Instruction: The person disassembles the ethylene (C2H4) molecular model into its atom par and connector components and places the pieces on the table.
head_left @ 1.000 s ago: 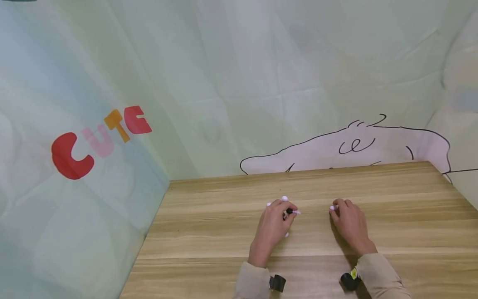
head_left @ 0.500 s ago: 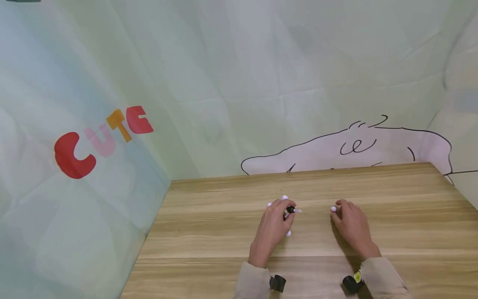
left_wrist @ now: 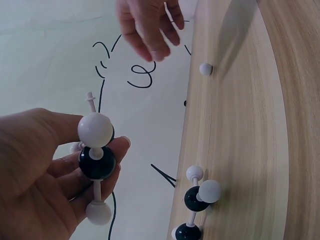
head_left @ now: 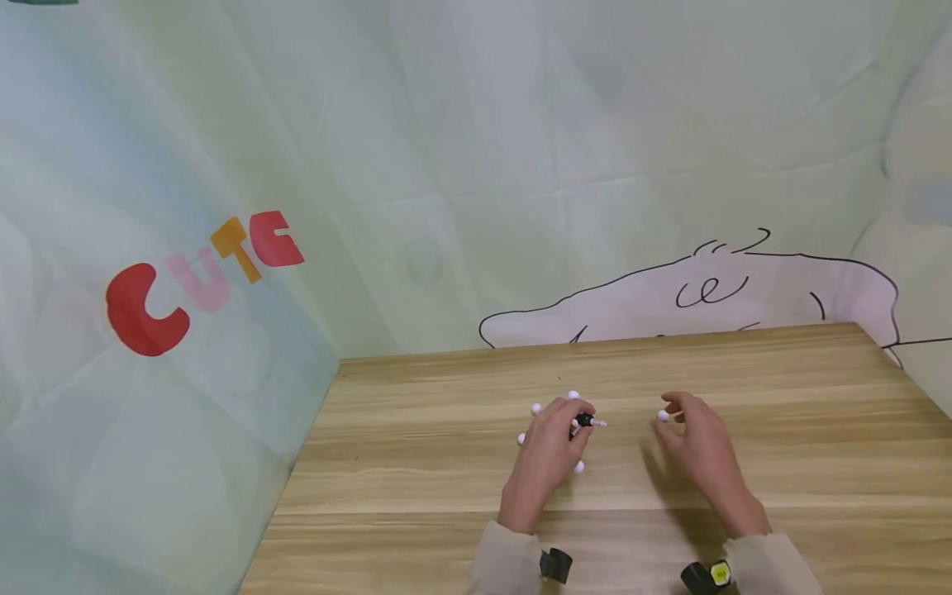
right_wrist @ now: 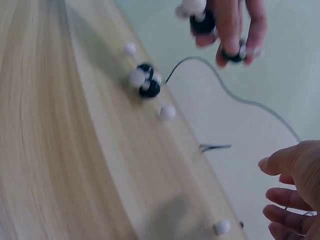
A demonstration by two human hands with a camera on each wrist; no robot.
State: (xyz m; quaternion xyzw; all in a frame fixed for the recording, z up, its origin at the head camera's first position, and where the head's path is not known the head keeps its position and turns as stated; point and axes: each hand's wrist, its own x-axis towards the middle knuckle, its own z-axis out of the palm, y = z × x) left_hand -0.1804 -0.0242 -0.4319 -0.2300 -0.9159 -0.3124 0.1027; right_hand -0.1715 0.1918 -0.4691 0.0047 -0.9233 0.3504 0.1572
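Observation:
My left hand [head_left: 546, 446] grips a molecular model with black and white balls [left_wrist: 97, 162] between thumb and fingers, above the table. A bare pale connector peg [head_left: 601, 424] sticks out of it toward the right. A second black-and-white model [right_wrist: 149, 89] lies on the table behind my left hand, partly covered by it in the head view. My right hand [head_left: 702, 450] is raised with thumb and fingers apart, holding nothing. Under its fingertips a single white ball [left_wrist: 205, 69] lies on the table, apart from the hand.
The wooden table [head_left: 416, 463] ends at a pale cloth backdrop [head_left: 476, 182] behind, and its left edge meets another cloth wall. A camera [head_left: 556, 566] is strapped to the left wrist and another camera [head_left: 702, 576] to the right.
My right hand's thumb and fingers have spread apart, and the hand has lifted off the white ball, which stays in place. My left hand has shifted slightly right with the model.

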